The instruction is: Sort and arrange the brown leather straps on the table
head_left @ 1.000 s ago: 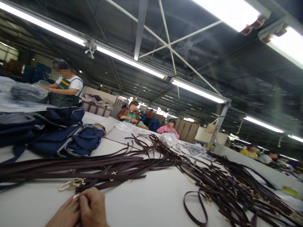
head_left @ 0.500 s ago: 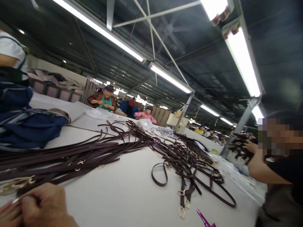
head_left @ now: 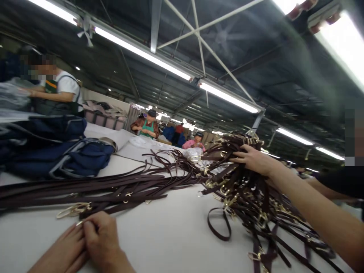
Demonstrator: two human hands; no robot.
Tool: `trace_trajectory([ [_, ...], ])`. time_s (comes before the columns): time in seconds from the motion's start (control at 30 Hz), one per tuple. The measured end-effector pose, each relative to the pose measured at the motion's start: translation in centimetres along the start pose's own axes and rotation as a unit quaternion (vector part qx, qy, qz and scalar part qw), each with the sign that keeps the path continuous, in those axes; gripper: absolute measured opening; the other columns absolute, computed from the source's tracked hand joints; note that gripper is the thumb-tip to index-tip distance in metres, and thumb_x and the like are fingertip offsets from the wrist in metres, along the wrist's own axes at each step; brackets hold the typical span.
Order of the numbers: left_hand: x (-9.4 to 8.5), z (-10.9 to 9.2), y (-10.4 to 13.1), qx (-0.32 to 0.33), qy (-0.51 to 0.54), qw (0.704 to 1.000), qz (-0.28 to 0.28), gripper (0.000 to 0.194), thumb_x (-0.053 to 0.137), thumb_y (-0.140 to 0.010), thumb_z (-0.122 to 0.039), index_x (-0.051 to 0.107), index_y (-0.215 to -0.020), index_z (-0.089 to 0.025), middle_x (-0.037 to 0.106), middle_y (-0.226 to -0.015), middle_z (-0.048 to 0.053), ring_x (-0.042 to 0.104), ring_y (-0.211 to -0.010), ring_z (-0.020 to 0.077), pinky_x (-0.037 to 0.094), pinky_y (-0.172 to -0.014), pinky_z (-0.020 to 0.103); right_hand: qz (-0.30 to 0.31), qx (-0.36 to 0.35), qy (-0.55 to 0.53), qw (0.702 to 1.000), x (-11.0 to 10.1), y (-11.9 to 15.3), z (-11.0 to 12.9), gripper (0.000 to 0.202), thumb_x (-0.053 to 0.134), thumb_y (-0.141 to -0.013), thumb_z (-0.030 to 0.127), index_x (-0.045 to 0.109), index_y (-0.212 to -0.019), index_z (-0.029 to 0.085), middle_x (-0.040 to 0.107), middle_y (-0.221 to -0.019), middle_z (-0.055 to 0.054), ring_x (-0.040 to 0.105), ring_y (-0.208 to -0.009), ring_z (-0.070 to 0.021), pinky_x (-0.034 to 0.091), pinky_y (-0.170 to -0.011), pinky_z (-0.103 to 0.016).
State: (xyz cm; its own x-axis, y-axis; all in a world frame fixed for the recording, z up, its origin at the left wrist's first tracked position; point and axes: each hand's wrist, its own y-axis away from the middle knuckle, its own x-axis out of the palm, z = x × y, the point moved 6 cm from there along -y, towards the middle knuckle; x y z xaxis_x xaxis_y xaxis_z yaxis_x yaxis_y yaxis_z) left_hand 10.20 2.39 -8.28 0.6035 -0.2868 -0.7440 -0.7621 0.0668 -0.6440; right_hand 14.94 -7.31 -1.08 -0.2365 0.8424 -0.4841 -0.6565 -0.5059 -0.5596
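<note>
My left hand [head_left: 64, 248] and my right hand [head_left: 99, 237] meet at the bottom left over the white table [head_left: 170, 242]. Their fingertips pinch a small shiny metal fitting [head_left: 80, 223], most of which is hidden. Just beyond them lie long dark brown straps [head_left: 113, 189] laid side by side, with a gold clasp [head_left: 72, 209] at the near end. From the right, a co-worker's hand [head_left: 254, 159] holds a thick bundle of brown straps with gold buckles [head_left: 239, 182] over the table.
Navy blue bags [head_left: 71, 159] are stacked at the left. A loose strap loop [head_left: 218, 225] lies mid-table, and a clear plastic bag [head_left: 193, 153] lies farther back. Other people work at the far side of the long table.
The view swung back to the left. The co-worker's arm reached in from the right and brought the strap bundle over the table. My two hands stayed pinched together.
</note>
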Motion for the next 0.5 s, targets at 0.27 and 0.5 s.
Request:
trace_trajectory([
  [0.27,-4.6,-2.7,-2.8,-0.157,0.193,0.959,0.134,0.040,0.036,-0.086,-0.029,0.072,-0.103,-0.019,0.072,-0.110,0.006,0.064,-0.104,0.0210,0.049,-0.099,0.033,0.042,-0.029,-0.033,0.998,0.5,0.6,0.6,0.025,0.046,-0.089,0.019,0.070,-0.092,0.021,0.071,-0.088,-0.004,0.064,-0.083,-0.0178,0.050,-0.077,-0.029],
  [0.5,-4.8,-1.0,-2.4,-0.213,0.236,0.937,0.142,0.035,0.038,-0.083,-0.028,0.070,-0.088,-0.017,0.074,-0.095,0.006,0.066,-0.089,0.0204,0.049,-0.084,0.030,0.081,-0.048,-0.026,0.995,0.9,1.0,1.2,0.027,0.042,-0.091,0.020,0.067,-0.102,0.020,0.070,-0.095,-0.006,0.064,-0.089,-0.0187,0.049,-0.081,-0.030],
])
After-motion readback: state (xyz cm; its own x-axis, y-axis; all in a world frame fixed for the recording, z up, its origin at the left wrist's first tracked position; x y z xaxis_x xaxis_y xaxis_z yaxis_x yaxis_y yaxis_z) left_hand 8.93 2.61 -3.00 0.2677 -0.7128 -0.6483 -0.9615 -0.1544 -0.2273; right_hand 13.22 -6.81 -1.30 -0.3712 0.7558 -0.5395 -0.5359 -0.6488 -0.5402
